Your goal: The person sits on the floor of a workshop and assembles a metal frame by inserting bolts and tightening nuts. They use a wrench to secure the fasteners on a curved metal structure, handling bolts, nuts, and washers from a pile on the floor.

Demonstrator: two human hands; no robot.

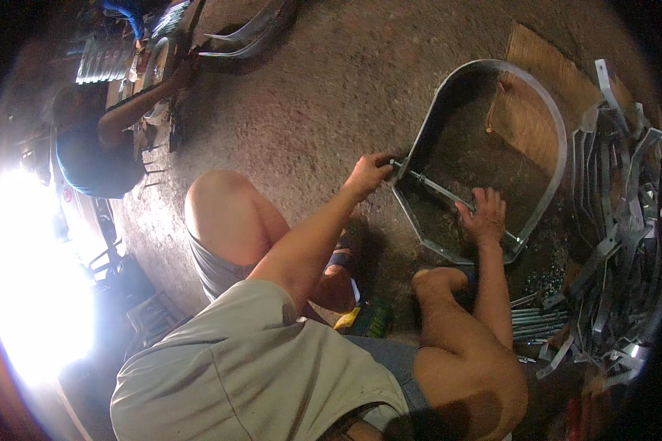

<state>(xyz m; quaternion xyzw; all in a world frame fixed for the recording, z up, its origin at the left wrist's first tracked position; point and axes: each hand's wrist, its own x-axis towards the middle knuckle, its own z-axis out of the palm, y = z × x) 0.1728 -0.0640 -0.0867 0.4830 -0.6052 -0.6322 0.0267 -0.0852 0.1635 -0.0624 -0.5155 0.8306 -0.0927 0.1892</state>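
A large U-shaped metal band (558, 125) lies on the ground ahead of me, its angled end toward my feet. A long threaded rod (440, 189) runs across the band from its left side to its lower right, with nuts near both ends. My left hand (371, 176) is closed around the rod's left end, just outside the band. Inside the band, my right hand (487, 218) lies over the rod with its fingers stretched out and the thumb beside the rod. Whether its palm presses on the rod is hidden.
Bent metal brackets (614, 213) are piled at the right. Loose nuts (544, 283) and a bundle of rods (538, 323) lie near my right leg. Cardboard (526, 103) lies partly under the band. Another person (99, 147) works at the upper left. Curved strips (246, 44) lie farther off.
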